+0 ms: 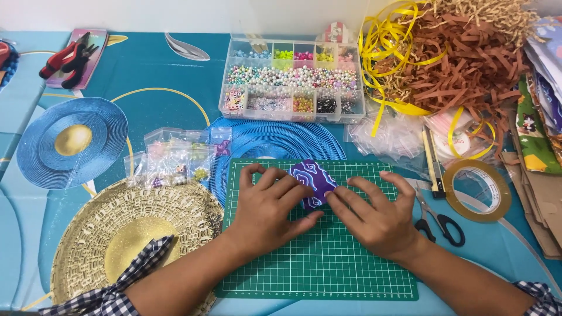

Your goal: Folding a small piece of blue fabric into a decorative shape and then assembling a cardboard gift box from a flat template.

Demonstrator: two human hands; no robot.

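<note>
I see my left hand (266, 205) lying palm down, fingers spread flat over the purple patterned paper (313, 182) on the green cutting mat (328, 263). My right hand (374, 213) angles in from the right, fingertips pressing the paper's edge; neither grip closes around it.

I work at a home craft worktop (164, 76): green cutting mat (328, 263), compartmented bead box (293, 79), tape roll (477, 190), scissors (439, 222), pliers (67, 58), shredded paper (462, 64).
</note>
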